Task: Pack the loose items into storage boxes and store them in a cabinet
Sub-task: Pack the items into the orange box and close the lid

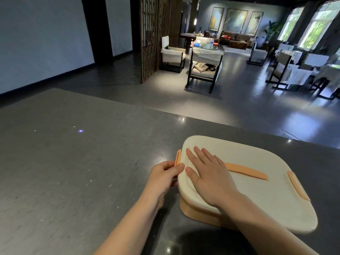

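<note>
Resting at about four o'clock on the dark grey surface (77, 162), near its far edge, a storage box (248, 181) sits with its cream lid (257, 196) in place. Its contents cannot be seen, since the lid covers everything. Below the lid, at the box's near left corner, a band of the orange base (191, 208) shows. An orange handle strap (246, 171) lies flat across the top of the lid, running from under the right hand toward three o'clock. One orange latch (298, 185) sits at the right end of the lid, lying along its edge. Another orange latch (178, 160) stands at the left end, at nine o'clock from the lid's middle, flipped up and away from the lid.

The person's right hand (207, 173) lies palm down on the left part of the lid, its fingers (195, 158) straight and slightly spread, thumb resting near the lid's left rim. The left hand (163, 176) is at the box's left end, just beside the raised latch, with its fingers (176, 167) curled and the thumb laid on the lid's rim, gripping that edge.

Beyond the surface, toward twelve o'clock, a dim room holds white-cushioned chairs (204, 69) and a wooden lattice screen (152, 37).
</note>
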Available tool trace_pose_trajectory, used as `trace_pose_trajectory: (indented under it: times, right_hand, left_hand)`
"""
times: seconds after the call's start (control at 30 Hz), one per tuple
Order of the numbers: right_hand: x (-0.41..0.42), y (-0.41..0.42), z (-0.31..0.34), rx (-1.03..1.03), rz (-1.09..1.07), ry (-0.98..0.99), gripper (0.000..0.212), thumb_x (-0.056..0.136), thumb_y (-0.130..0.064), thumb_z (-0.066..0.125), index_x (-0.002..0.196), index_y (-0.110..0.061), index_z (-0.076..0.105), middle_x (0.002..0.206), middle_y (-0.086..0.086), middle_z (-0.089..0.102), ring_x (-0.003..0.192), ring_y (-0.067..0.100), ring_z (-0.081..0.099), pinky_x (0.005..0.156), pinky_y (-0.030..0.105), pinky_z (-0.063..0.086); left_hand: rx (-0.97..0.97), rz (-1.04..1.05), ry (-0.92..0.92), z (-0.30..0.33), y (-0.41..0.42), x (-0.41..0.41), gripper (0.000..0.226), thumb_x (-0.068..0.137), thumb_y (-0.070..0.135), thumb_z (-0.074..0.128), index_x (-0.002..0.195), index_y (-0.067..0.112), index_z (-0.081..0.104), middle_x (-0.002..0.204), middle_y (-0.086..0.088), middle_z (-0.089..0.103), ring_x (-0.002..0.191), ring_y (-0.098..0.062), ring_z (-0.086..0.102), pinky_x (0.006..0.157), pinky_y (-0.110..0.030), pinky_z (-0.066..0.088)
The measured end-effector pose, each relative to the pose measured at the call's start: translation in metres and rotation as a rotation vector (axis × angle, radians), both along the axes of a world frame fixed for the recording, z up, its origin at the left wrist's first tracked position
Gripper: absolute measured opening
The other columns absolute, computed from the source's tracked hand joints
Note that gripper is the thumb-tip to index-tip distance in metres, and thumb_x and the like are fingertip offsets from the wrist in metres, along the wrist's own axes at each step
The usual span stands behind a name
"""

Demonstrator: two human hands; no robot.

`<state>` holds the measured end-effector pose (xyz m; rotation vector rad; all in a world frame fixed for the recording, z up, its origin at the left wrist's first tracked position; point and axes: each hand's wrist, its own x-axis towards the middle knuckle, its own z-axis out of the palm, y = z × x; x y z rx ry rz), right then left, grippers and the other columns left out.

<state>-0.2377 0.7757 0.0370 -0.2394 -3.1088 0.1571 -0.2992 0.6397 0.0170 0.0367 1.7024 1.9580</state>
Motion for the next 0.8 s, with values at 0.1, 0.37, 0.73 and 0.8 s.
trace_pose_trajectory:
  times: [0.1, 0.37, 0.73, 0.8]
  right_hand:
    - [0.000, 0.001, 0.002, -0.019, -0.001, 0.001, 0.056, 0.099, -0.050, 0.014, 0.152, -0.039, -0.003, 0.161, -0.011, -0.006, 0.148, 0.011, -0.008, 0.118, 0.034, -0.002]
    - [0.011, 0.006, 0.003, -0.303, -0.007, 0.213, 0.051, 0.098, -0.042, 0.040, 0.148, -0.034, 0.031, 0.158, -0.012, 0.020, 0.146, 0.006, 0.009, 0.116, 0.024, -0.004]
    - [0.123, 0.146, 0.001, -0.385, -0.868, 0.299, 0.042, 0.096, -0.047, 0.044, 0.130, -0.023, 0.052, 0.126, 0.007, 0.055, 0.110, 0.029, 0.054, 0.083, 0.039, 0.043]
    - [0.122, 0.148, -0.003, -0.393, -0.871, 0.321, 0.038, 0.097, -0.044, 0.042, 0.121, -0.018, 0.058, 0.114, 0.008, 0.062, 0.101, 0.030, 0.058, 0.077, 0.037, 0.043]
  left_hand:
    - [0.040, 0.013, -0.048, 0.003, 0.000, 0.002, 0.012, 0.083, 0.020, 0.069, 0.094, 0.015, 0.068, 0.076, 0.002, 0.075, 0.065, -0.008, 0.070, 0.051, -0.018, 0.050]
    - [0.002, -0.030, -0.024, 0.012, 0.001, 0.009, 0.033, 0.086, 0.022, 0.066, 0.117, 0.012, 0.059, 0.097, -0.003, 0.073, 0.081, -0.014, 0.070, 0.065, -0.027, 0.055]
    - [-0.906, -0.333, 1.242, 0.027, 0.084, 0.041, 0.053, 0.098, 0.041, 0.023, 0.149, 0.033, 0.011, 0.159, 0.010, -0.005, 0.146, -0.012, -0.008, 0.117, -0.035, -0.003]
    - [-0.933, -0.435, 1.251, 0.021, 0.098, 0.043, 0.054, 0.098, 0.048, 0.016, 0.149, 0.036, 0.007, 0.158, 0.011, -0.007, 0.145, -0.012, -0.010, 0.116, -0.035, -0.005]
